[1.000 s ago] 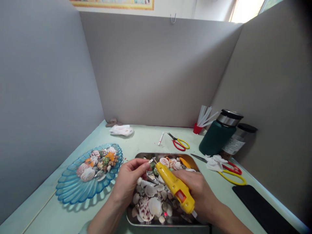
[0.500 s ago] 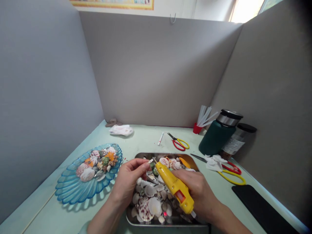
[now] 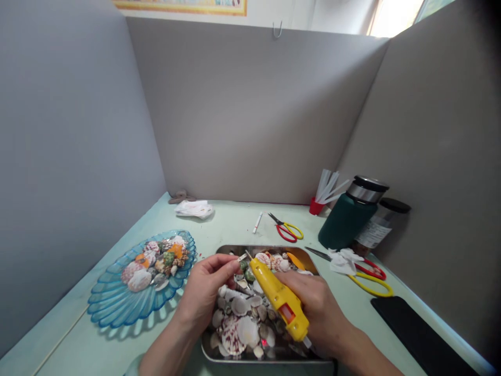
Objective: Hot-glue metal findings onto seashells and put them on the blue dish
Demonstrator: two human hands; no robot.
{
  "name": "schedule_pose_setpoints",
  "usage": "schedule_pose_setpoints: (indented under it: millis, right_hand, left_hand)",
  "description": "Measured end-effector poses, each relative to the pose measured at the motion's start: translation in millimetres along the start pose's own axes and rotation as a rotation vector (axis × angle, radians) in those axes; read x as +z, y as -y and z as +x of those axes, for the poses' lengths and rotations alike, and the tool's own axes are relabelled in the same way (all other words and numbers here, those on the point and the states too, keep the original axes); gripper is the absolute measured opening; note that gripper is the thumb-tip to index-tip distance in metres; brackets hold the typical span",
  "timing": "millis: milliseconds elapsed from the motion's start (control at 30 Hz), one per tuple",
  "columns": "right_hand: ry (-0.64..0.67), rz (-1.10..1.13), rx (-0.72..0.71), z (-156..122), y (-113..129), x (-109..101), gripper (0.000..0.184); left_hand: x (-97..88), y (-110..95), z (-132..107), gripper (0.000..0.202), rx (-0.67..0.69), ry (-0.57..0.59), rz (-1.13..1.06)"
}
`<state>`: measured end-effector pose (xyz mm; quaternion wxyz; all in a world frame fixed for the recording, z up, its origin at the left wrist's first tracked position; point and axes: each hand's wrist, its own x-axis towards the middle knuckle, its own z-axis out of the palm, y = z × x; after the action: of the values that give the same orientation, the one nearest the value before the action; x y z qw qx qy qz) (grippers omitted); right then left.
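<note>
My right hand (image 3: pixel 313 303) is wrapped round a yellow hot glue gun (image 3: pixel 279 297), its nozzle pointing up and left. Between thumb and fingertips of my left hand (image 3: pixel 209 282) is pinched a small whitish flat piece (image 3: pixel 242 257) with dark marks; its exact kind is too small to make out. The nozzle tip is right beside this piece, perhaps touching it. Both hands are above a metal tray (image 3: pixel 219 359) full of loose seashells (image 3: pixel 247 331), several white, some striped or spotted. The glue gun and my hands hide part of the tray.
To the left lies a blue scalloped dish (image 3: pixel 117 303) bearing shells. Behind the tray are small scissors (image 3: pixel 287 230), a white stick (image 3: pixel 257 222) and a plastic bag (image 3: pixel 194 209). On the right stand a red cup (image 3: pixel 315 207) of glue sticks, a green bottle (image 3: pixel 348 219), larger scissors (image 3: pixel 370 284) and a black phone-like slab (image 3: pixel 415 329).
Hardly anything differs. The piece in my left fingers appears slightly turned beside the nozzle, and the whole view has shifted by a few pixels.
</note>
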<state>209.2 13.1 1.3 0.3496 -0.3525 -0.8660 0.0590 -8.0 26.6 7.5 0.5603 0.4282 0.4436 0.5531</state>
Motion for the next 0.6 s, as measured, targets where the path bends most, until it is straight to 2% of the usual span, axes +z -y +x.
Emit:
schedule_pose_setpoints:
  millis: [267, 600]
  right_hand:
    - [0.072, 0.025, -0.012, 1.8, 5.2, 0.1, 0.024]
    - [-0.012, -0.002, -0.014, -0.6, -0.5, 2.0, 0.024]
  left_hand:
    - [1.2, 0.5, 1.0, 0.017, -0.002, 0.008, 0.015]
    - [-0.3, 1.4, 2.4, 0.018, -0.026, 0.000, -0.078]
